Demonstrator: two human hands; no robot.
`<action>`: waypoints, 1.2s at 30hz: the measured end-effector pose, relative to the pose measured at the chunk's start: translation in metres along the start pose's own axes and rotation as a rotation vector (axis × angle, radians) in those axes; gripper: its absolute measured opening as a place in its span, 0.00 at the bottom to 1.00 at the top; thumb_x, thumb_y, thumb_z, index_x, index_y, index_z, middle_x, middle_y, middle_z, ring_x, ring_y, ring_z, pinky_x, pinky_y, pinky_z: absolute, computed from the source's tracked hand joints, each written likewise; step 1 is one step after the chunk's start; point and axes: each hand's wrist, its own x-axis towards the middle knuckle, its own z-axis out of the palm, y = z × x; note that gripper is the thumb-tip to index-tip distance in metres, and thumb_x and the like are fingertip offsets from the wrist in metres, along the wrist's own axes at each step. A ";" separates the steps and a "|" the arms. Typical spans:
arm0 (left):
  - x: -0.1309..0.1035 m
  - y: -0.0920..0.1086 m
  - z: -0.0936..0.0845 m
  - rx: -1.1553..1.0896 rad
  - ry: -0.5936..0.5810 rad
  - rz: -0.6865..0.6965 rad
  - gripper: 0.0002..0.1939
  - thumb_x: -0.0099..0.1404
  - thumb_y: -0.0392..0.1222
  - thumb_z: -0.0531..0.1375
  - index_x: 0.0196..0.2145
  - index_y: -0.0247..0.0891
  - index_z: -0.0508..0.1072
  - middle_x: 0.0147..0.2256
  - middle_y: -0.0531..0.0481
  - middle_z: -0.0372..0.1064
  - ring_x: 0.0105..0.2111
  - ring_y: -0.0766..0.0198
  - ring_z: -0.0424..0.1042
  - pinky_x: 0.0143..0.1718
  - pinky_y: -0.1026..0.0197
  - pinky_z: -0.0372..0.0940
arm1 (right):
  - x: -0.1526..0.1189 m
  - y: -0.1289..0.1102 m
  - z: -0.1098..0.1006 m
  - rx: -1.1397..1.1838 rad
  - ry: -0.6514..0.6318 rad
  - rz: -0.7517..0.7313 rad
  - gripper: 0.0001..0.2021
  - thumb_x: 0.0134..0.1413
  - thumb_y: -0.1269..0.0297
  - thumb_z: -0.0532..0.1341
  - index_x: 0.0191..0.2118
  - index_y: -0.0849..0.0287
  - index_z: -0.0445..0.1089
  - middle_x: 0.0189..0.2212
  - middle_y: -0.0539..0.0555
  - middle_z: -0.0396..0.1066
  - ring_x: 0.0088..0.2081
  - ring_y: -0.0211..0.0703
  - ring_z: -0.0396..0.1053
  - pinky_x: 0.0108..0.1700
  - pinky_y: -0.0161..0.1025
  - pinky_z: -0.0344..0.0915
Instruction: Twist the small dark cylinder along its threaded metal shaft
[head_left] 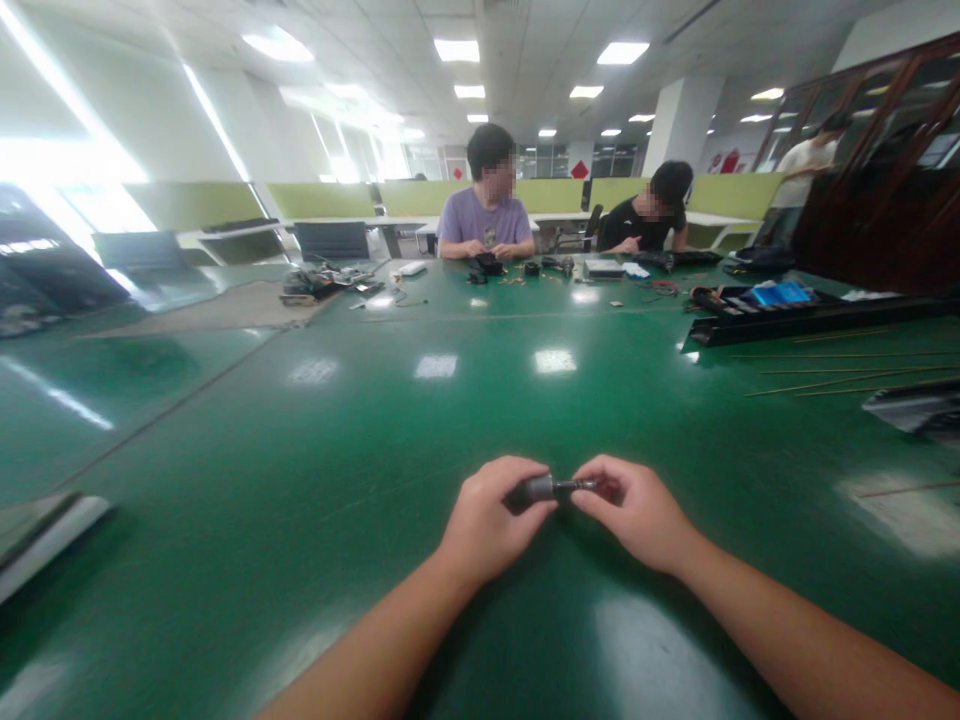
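Observation:
Above the green tabletop [390,420] my two hands meet around a small dark cylinder with a grey collar and a thin metal shaft [541,488], held level. My left hand [491,515] is closed around the cylinder's body, thumb below and fingers above, so its left end is hidden. From the collar the shaft points right, into my right hand [637,510]. There the thumb and fingertips close about the shaft's tip. Whether the tip carries a separate small piece is too blurred to tell.
Across the table sit a person in a purple shirt [487,215] and one in black [649,220], with small parts before them. A black tray [780,320] and thin rods [847,378] lie right; a circuit-board pile [319,282] is far left, a pale-edged slab [56,540] near left.

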 end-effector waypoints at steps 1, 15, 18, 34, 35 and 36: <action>0.000 0.000 0.000 0.001 0.001 -0.001 0.12 0.57 0.37 0.67 0.41 0.40 0.76 0.38 0.48 0.77 0.39 0.58 0.76 0.43 0.56 0.70 | 0.000 0.000 0.000 0.003 0.002 0.001 0.07 0.54 0.63 0.63 0.37 0.59 0.74 0.30 0.52 0.76 0.32 0.42 0.72 0.36 0.37 0.66; 0.001 0.000 -0.001 -0.008 -0.001 -0.010 0.12 0.57 0.37 0.67 0.41 0.40 0.76 0.39 0.46 0.77 0.39 0.57 0.76 0.43 0.55 0.71 | 0.001 -0.001 -0.001 -0.010 0.019 0.012 0.07 0.54 0.62 0.63 0.37 0.59 0.73 0.31 0.52 0.76 0.32 0.43 0.73 0.36 0.38 0.67; 0.001 0.000 -0.002 0.000 0.001 -0.011 0.12 0.57 0.37 0.67 0.41 0.39 0.76 0.39 0.46 0.77 0.39 0.57 0.76 0.43 0.55 0.71 | 0.001 0.000 -0.001 -0.009 0.021 0.015 0.07 0.53 0.63 0.63 0.37 0.59 0.73 0.31 0.52 0.77 0.33 0.44 0.73 0.36 0.38 0.67; 0.001 -0.002 -0.001 0.001 0.019 -0.004 0.12 0.57 0.37 0.68 0.40 0.39 0.76 0.38 0.46 0.77 0.38 0.58 0.76 0.43 0.56 0.71 | 0.003 0.006 -0.001 0.001 0.035 0.030 0.09 0.53 0.61 0.64 0.38 0.59 0.74 0.31 0.52 0.76 0.32 0.43 0.73 0.36 0.38 0.67; 0.001 -0.002 -0.001 -0.001 0.020 -0.005 0.12 0.57 0.37 0.68 0.40 0.39 0.76 0.38 0.47 0.77 0.38 0.58 0.76 0.43 0.56 0.71 | 0.003 0.006 -0.001 -0.001 0.036 0.031 0.09 0.53 0.60 0.64 0.38 0.59 0.74 0.31 0.52 0.76 0.32 0.43 0.73 0.36 0.38 0.67; 0.001 -0.002 -0.001 -0.003 0.020 -0.008 0.12 0.57 0.37 0.68 0.40 0.39 0.76 0.38 0.47 0.77 0.38 0.58 0.76 0.42 0.56 0.71 | 0.003 0.006 -0.001 -0.004 0.036 0.031 0.09 0.53 0.60 0.64 0.38 0.59 0.74 0.31 0.52 0.76 0.32 0.44 0.73 0.36 0.38 0.67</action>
